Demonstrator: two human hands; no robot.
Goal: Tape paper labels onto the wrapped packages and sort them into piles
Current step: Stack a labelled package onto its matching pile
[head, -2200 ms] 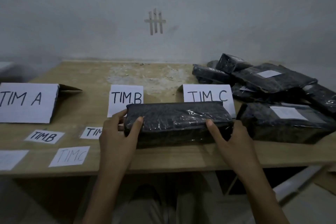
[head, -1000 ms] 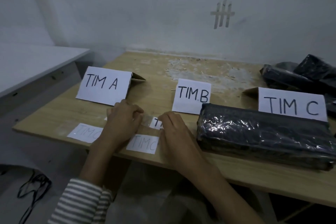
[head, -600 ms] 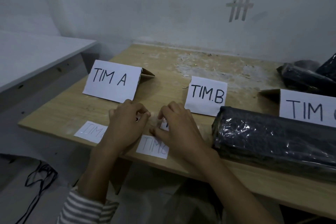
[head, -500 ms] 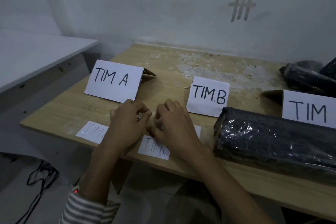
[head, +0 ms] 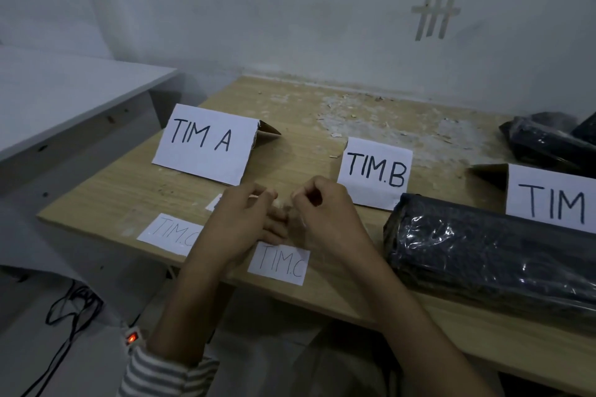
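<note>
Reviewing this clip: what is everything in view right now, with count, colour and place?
wooden table: one, light brown, against the wall
TIM A sign: one, white, standing, left
TIM.B sign: one, white, standing, middle
third sign: one, white, cut off at right edge
TIM.C labels: two, white, flat, near edge
wrapped package: one, black, near right
more packages: black, count unclear, far right
tape strips: pale, on wall
cables: black, floor
left hand, right hand: fingers meeting above the labels
striped sleeve: left arm
</note>
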